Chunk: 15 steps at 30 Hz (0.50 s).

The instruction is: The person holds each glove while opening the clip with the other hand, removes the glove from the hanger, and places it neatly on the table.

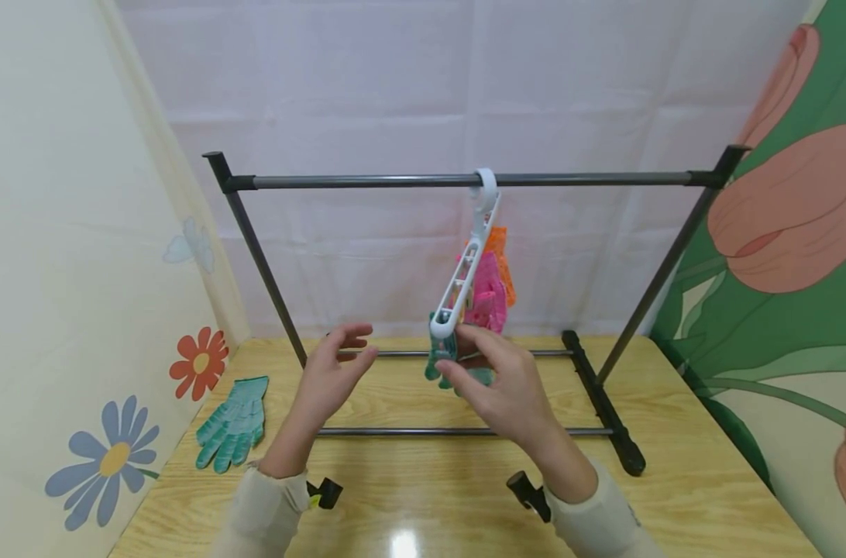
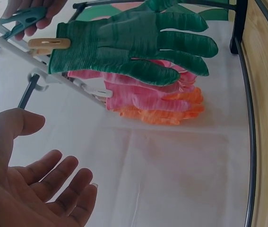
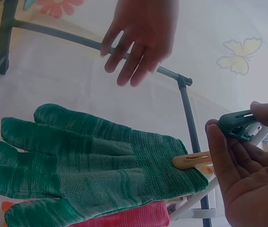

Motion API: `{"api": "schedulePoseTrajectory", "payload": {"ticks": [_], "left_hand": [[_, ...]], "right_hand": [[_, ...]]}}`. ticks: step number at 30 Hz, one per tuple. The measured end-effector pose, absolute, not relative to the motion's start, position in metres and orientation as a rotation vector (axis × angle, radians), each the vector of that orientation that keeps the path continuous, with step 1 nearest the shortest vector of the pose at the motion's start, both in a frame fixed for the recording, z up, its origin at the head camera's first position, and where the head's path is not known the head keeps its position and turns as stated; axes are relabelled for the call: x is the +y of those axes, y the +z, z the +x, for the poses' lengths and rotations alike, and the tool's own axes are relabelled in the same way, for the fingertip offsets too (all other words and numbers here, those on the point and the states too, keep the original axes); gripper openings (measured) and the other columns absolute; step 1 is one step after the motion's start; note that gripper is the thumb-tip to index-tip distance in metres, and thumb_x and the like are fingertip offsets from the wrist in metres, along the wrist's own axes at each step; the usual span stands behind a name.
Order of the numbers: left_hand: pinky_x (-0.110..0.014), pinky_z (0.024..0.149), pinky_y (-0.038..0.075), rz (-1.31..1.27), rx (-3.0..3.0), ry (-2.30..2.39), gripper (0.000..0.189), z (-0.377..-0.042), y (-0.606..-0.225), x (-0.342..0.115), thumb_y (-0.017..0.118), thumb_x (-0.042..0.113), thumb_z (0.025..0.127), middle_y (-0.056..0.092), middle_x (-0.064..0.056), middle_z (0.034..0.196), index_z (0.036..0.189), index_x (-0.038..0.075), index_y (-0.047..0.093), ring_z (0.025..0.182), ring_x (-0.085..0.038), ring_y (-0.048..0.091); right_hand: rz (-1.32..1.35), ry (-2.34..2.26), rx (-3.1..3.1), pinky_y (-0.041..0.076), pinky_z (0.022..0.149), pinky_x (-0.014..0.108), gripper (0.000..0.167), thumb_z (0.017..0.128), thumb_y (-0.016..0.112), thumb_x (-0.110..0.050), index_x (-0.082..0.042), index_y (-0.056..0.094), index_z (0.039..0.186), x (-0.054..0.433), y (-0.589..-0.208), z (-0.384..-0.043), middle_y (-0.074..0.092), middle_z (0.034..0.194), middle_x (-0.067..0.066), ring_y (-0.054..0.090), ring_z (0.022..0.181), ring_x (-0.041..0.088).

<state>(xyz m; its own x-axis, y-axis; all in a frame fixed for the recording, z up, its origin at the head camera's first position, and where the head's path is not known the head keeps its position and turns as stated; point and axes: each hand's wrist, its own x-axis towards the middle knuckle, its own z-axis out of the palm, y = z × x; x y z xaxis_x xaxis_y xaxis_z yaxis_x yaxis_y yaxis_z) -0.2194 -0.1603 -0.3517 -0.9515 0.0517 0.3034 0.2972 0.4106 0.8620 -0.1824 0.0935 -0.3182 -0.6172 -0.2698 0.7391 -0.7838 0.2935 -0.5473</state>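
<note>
My right hand (image 1: 508,384) pinches a dark green clothespin (image 3: 237,124) between thumb and fingertips, at the near end of a white hanger (image 1: 461,280). Close by, a green striped glove (image 2: 124,45) hangs by its cuff from a beige clothespin (image 2: 49,44). Behind it on the same hanger are pink gloves (image 1: 488,298), with a white clothespin (image 2: 97,92) at one cuff, and orange fabric (image 2: 157,116) farthest back. My left hand (image 1: 328,380) is held in the air left of the hanger, its fingers relaxed and apart, holding nothing.
The hanger hooks over the dark top bar (image 1: 367,181) of a rack standing on the wooden table (image 1: 409,496). Another green glove (image 1: 235,422) lies flat at the table's left. White cloth (image 1: 325,93) hangs behind; flowered cloth (image 1: 778,310) covers the right side.
</note>
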Motion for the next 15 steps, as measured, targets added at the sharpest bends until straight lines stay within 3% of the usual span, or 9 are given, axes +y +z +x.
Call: {"api": "schedulePoseTrajectory", "payload": {"ticks": [15], "left_hand": [[-0.051, 0.101, 0.048, -0.395, -2.374, -1.612, 0.038, -0.227, -0.352, -0.143, 0.070, 0.024, 0.098, 0.064, -0.006, 0.131, 0.132, 0.012, 0.061, 0.119, -0.024, 0.060]], "right_hand": [[0.917, 1.293, -2.068, 0.060, 0.073, 0.027, 0.037, 0.087, 0.078, -0.002, -0.001, 0.066, 0.123, 0.094, -0.318, -0.182, 0.072, 0.099, 0.004, 0.070, 0.086, 0.015]]}}
